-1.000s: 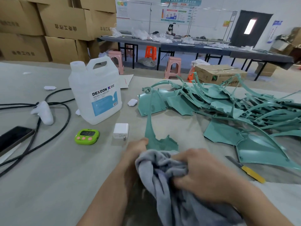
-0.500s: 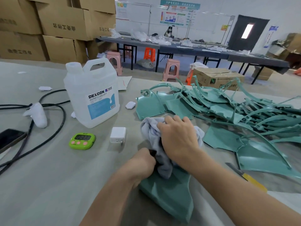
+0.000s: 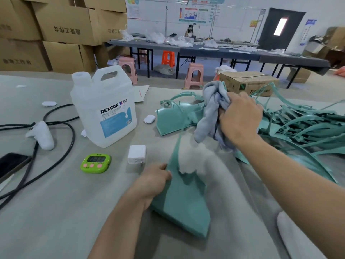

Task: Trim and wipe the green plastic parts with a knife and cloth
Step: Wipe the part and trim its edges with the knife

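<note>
the left hand [image 3: 153, 181] grips the near edge of one green part [image 3: 184, 204] lying on the table [image 3: 56, 212]. the right hand [image 3: 240, 118] is closed round the bunched grey cloth [image 3: 211, 113], above the part's far end. this piece looks mid-wipe. the heap of green parts [image 3: 302, 128] on the right (which are finished, i cannot tell) suggests much remains. no knife shows.
</note>
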Available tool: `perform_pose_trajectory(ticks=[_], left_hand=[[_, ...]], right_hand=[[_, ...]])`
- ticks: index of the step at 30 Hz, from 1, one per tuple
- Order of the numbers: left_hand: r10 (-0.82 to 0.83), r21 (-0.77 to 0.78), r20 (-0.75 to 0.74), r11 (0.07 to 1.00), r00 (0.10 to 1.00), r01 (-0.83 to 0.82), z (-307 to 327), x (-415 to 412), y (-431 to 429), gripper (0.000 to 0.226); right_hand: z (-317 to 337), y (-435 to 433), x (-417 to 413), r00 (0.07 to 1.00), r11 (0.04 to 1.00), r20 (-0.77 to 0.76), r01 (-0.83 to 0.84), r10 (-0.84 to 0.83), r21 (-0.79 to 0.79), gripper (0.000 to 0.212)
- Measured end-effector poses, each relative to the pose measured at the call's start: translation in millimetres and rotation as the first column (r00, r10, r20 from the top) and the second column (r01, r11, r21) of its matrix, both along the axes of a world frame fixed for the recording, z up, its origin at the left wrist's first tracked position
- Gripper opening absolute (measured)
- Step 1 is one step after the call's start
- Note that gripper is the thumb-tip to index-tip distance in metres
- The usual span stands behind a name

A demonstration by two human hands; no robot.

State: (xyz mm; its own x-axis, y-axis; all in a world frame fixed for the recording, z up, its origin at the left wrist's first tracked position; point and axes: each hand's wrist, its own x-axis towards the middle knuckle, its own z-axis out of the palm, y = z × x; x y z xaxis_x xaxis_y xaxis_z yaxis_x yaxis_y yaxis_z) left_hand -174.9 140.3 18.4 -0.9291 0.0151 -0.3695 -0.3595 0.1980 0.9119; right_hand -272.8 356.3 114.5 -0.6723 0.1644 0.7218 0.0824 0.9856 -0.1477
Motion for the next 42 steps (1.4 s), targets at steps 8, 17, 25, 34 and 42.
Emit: perform_pose_trajectory(ticks=[8, 17, 25, 34, 42], left_hand=[[0.333, -0.001, -0.183, 0.941, 0.925, -0.339, 7, 1, 6, 0.016], [0.254, -0.052, -0.357, 0.955, 0.899, -0.291, 10, 10, 19, 0.033], [-0.497, -0.692, -0.539, 0.722, 0.680, -0.020, -9, 37, 50, 0.097], [0.564, 0.611, -0.154, 0.699, 0.811, -0.370, 5, 14, 43, 0.034], [0.477, 0.730, 0.181, 0.521, 0.860, -0.442, 2, 6, 25, 0.052]], right_hand=[[-37, -20, 94, 0.861, 0.957, 0.433, -0.291, 0.266, -0.008, 0.077], [-94, -45, 133, 0.775, 0.162, 0.122, 0.025, 0.621, -0.986, 0.016], [-69, -18, 134, 0.762, -0.290, -0.074, 0.153, 0.644, -0.945, 0.024], [-53, 23, 90, 0.922, 0.947, 0.362, -0.019, 0.140, -0.320, 0.072], [-38, 19, 59, 0.945, 0.769, 0.214, -0.057, 0.247, -0.637, 0.009]])
